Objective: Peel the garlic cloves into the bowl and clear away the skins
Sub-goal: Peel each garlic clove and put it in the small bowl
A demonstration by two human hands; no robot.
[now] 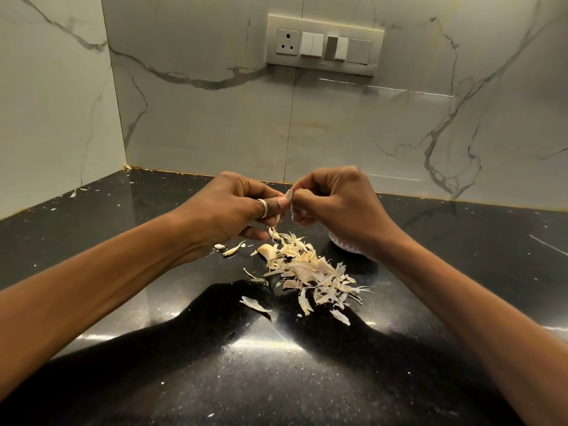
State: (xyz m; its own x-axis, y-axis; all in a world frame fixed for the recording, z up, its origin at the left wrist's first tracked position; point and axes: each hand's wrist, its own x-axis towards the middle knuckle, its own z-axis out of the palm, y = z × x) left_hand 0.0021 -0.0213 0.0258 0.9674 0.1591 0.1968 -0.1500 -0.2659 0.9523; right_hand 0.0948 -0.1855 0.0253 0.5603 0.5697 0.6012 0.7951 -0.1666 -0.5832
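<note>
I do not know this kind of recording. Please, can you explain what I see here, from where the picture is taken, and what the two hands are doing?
There is no machine here. The single picture comes from a camera worn on a person's head, looking forward and down, so both arms enter from below. The left hand, which wears a ring, and the right hand pinch one garlic clove between their fingertips, above a black counter. On the counter lies a pile of dry skins, with a loose clove at its far edge. A patterned bowl is mostly hidden behind the right wrist. A switch panel sits on the wall.
</note>
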